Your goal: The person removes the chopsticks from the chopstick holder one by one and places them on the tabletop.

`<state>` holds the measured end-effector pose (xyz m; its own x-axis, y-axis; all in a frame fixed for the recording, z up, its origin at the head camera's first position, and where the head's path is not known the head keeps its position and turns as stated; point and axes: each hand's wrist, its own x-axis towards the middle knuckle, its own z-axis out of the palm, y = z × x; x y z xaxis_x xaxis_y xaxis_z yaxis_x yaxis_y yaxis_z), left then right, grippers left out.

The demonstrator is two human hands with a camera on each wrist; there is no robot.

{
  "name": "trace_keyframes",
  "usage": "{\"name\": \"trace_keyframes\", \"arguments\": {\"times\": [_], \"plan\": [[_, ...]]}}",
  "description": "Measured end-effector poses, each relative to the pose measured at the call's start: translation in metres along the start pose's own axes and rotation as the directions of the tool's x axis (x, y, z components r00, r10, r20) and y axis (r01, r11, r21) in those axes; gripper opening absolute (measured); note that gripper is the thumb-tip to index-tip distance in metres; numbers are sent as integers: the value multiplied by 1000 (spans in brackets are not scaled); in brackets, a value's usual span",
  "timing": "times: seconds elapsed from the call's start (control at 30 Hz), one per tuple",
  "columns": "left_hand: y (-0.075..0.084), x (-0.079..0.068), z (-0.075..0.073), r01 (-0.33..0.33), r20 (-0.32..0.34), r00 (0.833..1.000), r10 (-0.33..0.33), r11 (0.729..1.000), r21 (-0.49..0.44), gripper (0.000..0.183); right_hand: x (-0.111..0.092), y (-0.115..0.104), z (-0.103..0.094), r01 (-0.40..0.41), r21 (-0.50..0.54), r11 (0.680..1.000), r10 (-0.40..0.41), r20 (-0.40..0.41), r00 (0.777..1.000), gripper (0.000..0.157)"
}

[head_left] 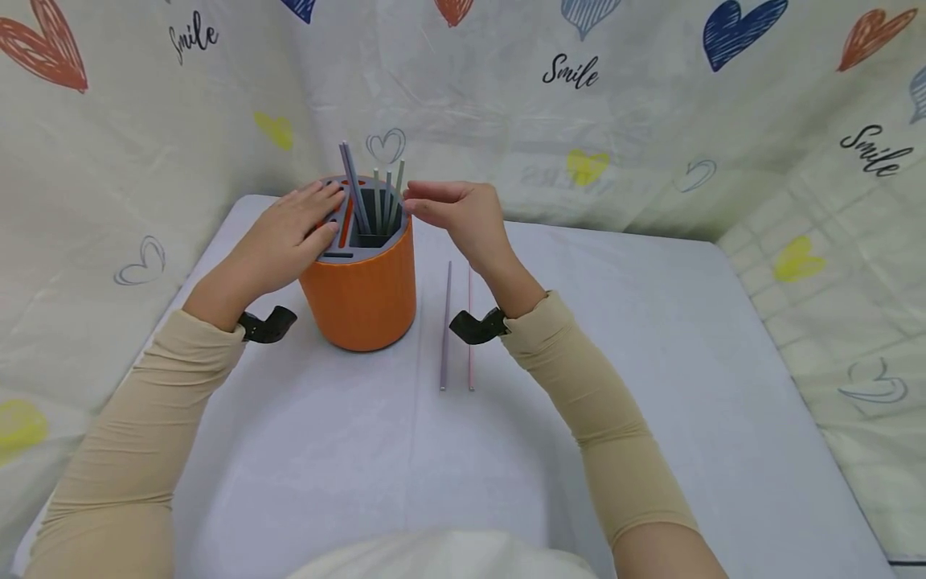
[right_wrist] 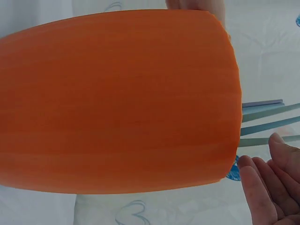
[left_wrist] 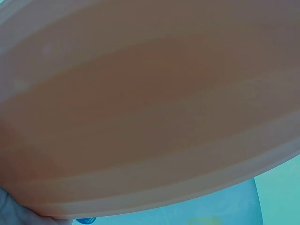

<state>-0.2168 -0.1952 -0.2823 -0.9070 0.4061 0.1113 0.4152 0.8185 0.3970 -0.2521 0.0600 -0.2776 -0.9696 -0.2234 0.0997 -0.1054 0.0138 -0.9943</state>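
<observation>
A round orange holder with a grey slotted top stands at the left of the table, with several thin straw-like sticks upright in its large compartment. My left hand rests on the left of its top, fingers extended. Beside the right rim is my right hand. The right wrist view has its thumb and fingers apart near a pale green stick, with nothing held between them; whether the thumb touches that stick cannot be told. Orange wall fills most of the left wrist view.
A purple stick and a thinner pink stick lie side by side on the white table, right of the holder. My right forearm passes above the pink one. Printed cloth with hearts hangs behind and at both sides.
</observation>
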Motion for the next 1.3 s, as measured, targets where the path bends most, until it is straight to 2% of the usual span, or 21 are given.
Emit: {"name": "trace_keyframes", "arguments": {"times": [0.2, 0.33, 0.47, 0.6, 0.8, 1.0, 1.1, 1.23, 1.27, 1.3], "plan": [[0, 0, 0, 3, 0, 1000, -3, 1000, -3, 56, 2, -2, 8, 17, -71, 997, -16, 7, 1000, 34], [0, 0, 0, 3, 1, 1000, -3, 1000, -1, 56, 5, -1, 12, 32, -77, 997, -32, 3, 999, 30], [-1, 1, 1, -2, -3, 1000, 2, 1000, 1, 56, 8, -4, 13, 61, 0, 998, -61, -23, 998, 25], [-1, 2, 1, -9, -5, 1000, 9, 1000, 2, 56, 8, -19, 7, 145, 107, 984, -135, -95, 986, 23], [-2, 2, 0, -15, -10, 1000, 15, 1000, 5, 56, -2, -58, -6, 344, 200, 917, -307, -194, 932, 20], [-2, 2, 0, -15, -4, 1000, 15, 1000, 7, 56, -17, -91, -21, 473, 224, 852, -394, -320, 862, 13], [-2, 2, 0, -12, -5, 1000, 12, 1000, 4, 56, -26, -102, -27, 544, 214, 811, -442, -385, 810, 14], [-2, 2, 0, -11, -9, 1000, 11, 1000, -1, 56, -32, -109, -36, 609, 209, 765, -475, -455, 753, 16], [-3, 1, 0, -11, -10, 1000, 11, 1000, -2, 56, -33, -109, -39, 609, 204, 766, -473, -463, 750, 16], [-3, 1, 0, -10, -9, 1000, 10, 1000, -2, 56, -33, -109, -42, 599, 210, 773, -459, -466, 756, 16]]}}
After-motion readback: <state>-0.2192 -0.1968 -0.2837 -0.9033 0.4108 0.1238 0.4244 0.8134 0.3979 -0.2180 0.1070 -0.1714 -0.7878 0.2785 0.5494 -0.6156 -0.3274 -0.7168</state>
